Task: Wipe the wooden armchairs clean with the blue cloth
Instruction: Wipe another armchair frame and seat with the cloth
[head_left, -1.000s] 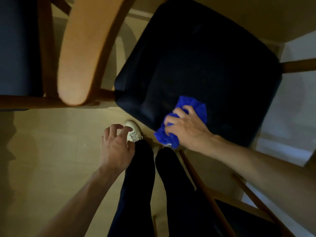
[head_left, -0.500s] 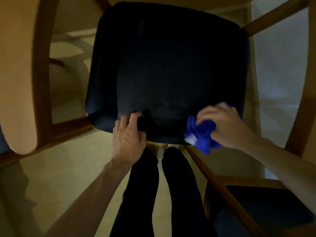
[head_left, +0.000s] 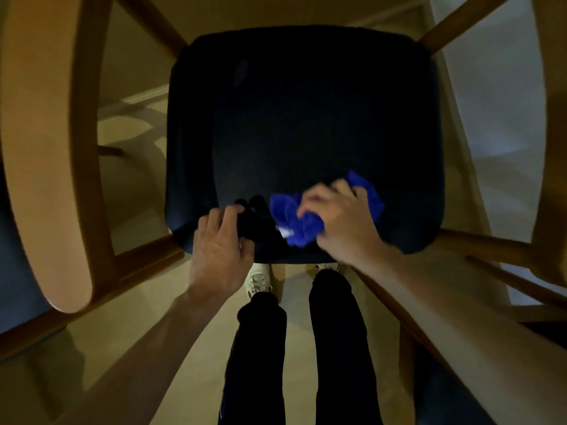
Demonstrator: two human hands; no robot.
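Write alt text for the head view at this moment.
Seen from above, the right hand presses a bunched blue cloth on the dark seat cushion of a wooden armchair, while the left hand grips the cushion's front edge.

The cloth (head_left: 306,219) under your right hand (head_left: 343,222) is bright blue, with one small white bit on it that may be a tag. The chair seat (head_left: 300,118) looks very dark, black or maybe deep navy, and it is plain with no pattern. The wooden armrest (head_left: 46,148) beside you is light orange-brown, and the frame bars (head_left: 478,243) are a darker brown. Your trousers (head_left: 337,348) are black. Your shoes (head_left: 259,279) are creamy white. The floor (head_left: 129,185) is pale yellow-tan.
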